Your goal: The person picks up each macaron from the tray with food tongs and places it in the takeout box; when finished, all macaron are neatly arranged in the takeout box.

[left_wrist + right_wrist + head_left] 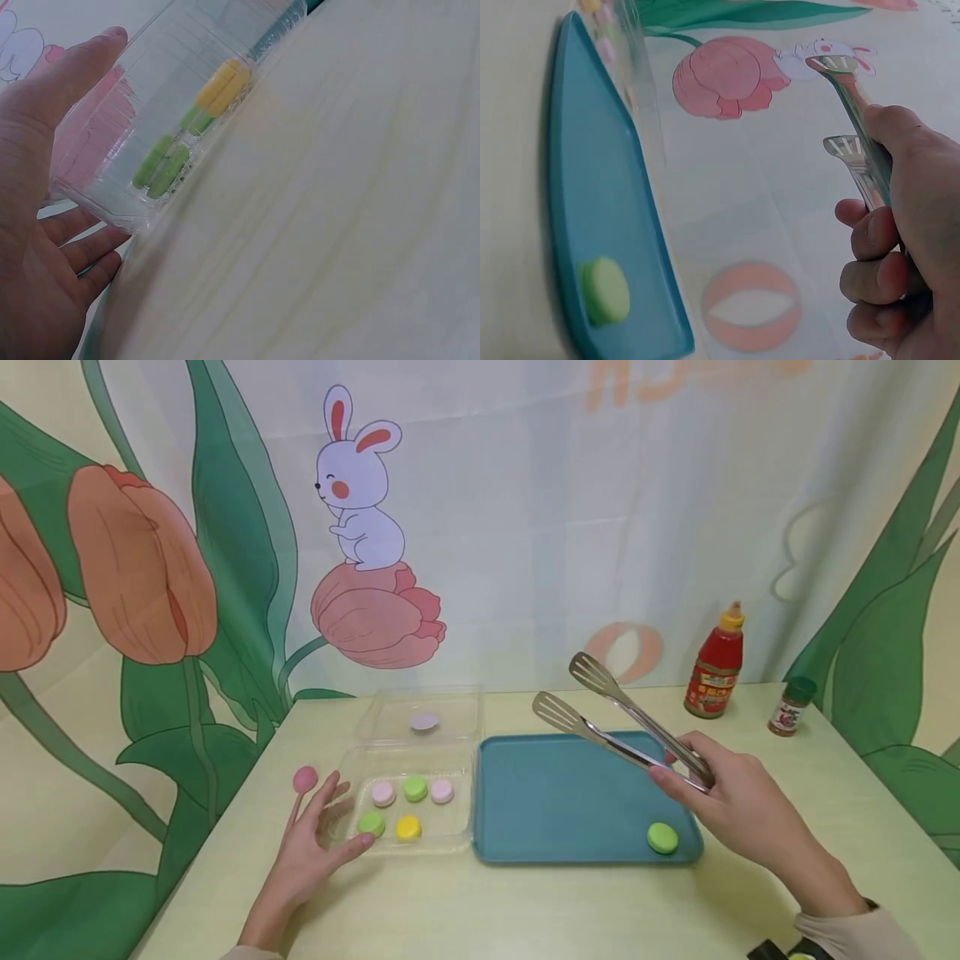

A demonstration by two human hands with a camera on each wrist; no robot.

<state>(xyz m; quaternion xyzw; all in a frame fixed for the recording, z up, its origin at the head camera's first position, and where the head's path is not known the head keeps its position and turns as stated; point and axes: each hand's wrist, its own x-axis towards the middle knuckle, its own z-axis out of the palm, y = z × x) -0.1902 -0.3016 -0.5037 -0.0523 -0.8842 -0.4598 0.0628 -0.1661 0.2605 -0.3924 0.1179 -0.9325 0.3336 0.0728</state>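
My right hand [750, 806] grips metal tongs [660, 731], whose slotted ends stand apart above the blue tray [555, 802] with nothing between them. A green macaron [663, 838] lies in the tray's near right corner, also visible in the right wrist view. Beside the tray, a clear plastic box [457, 827] holds several macarons: pink ones [382, 793], green ones [415, 788] and a yellow one [408, 828]. My left hand [307, 856] is spread around the box's left end. Its thumb reaches along the front; whether it touches the box I cannot tell.
Behind the box its clear lid [461, 710] stands raised, with a pale oval spot on it. At the back right are a red sauce bottle [714, 668] and a small green-capped jar [792, 708]. A printed curtain [510, 527] hangs behind the table.
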